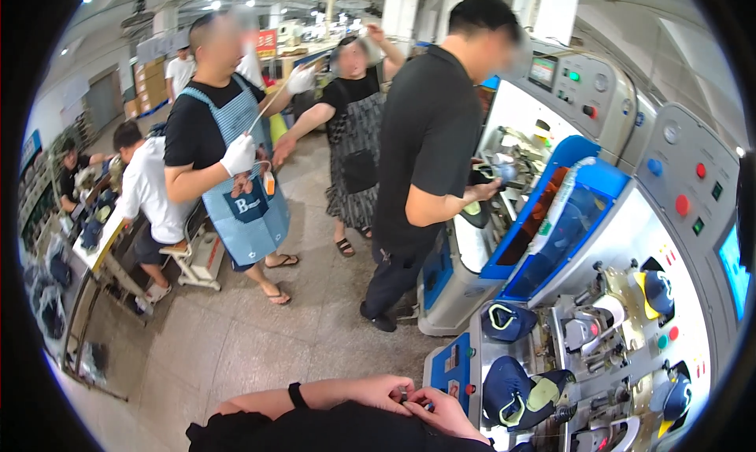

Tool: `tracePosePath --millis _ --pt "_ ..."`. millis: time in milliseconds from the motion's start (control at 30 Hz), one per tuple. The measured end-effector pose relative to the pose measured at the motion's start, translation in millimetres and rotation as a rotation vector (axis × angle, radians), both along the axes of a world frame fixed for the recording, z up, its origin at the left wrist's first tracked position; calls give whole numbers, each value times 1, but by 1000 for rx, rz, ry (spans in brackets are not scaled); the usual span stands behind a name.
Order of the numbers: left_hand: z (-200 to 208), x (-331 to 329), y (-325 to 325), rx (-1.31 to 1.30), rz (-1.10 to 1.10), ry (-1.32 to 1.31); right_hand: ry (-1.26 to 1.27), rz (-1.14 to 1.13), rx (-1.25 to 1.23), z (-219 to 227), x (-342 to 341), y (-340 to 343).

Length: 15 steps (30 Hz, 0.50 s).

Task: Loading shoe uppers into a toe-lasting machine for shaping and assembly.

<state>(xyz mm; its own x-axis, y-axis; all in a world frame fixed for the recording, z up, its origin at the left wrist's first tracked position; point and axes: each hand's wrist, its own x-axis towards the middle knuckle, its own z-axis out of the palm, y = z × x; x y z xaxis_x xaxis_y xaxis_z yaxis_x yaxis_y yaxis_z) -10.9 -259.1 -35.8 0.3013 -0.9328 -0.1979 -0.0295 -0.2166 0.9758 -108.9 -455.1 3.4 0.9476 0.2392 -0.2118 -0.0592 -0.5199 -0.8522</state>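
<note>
My left hand [379, 392], with a black band on its wrist, meets my right hand [438, 411] in front of my body at the lower edge. The fingers of both are closed together around something small and dark, too small to make out. Just right of my hands, on the machine's front shelf, lie a navy shoe upper [508, 390] with pale green lining and, farther off, a second navy upper [509, 321]. Neither hand touches them.
A grey-and-blue shoe machine [587, 326] with clamps and buttons stands at my right. Ahead, a person in black [429, 137] works at another machine. A person in a blue apron [244, 176] holds a thin stick; another [358, 129] raises an arm. A bench [102, 251] runs along the left.
</note>
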Motion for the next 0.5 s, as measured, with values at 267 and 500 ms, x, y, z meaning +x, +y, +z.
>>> tracePosePath --millis 267,500 --pt "-3 -5 -5 14 21 -13 48 -38 5 1 -2 0" --pt "-4 -10 -6 -37 25 13 75 -53 6 1 -4 0"
